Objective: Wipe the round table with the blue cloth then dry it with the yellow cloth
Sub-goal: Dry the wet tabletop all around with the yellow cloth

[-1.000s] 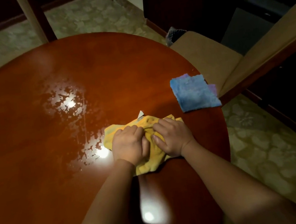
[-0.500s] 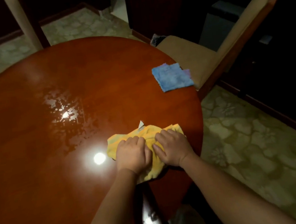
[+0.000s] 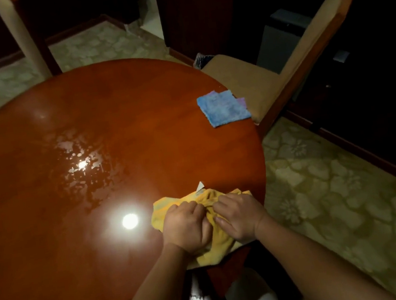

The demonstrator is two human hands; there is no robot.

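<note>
A crumpled yellow cloth with a small white tag lies at the near right edge of the round reddish wooden table. My left hand grips the cloth with curled fingers. Beside it my right hand presses on the cloth, fingers bent over its folds. Part of the cloth hangs over the table's edge. The folded blue cloth lies flat at the far right rim, apart from both hands. A patch of wet streaks glistens left of the table's centre.
A tan upholstered chair with a wooden frame stands close against the table's right side behind the blue cloth. A second chair's leg rises beyond the far edge. Patterned carpet covers the floor on the right.
Both hands have drawn the yellow cloth back toward the near edge of the table. The wet streaks near the hands are gone; the patch farther left stays.
</note>
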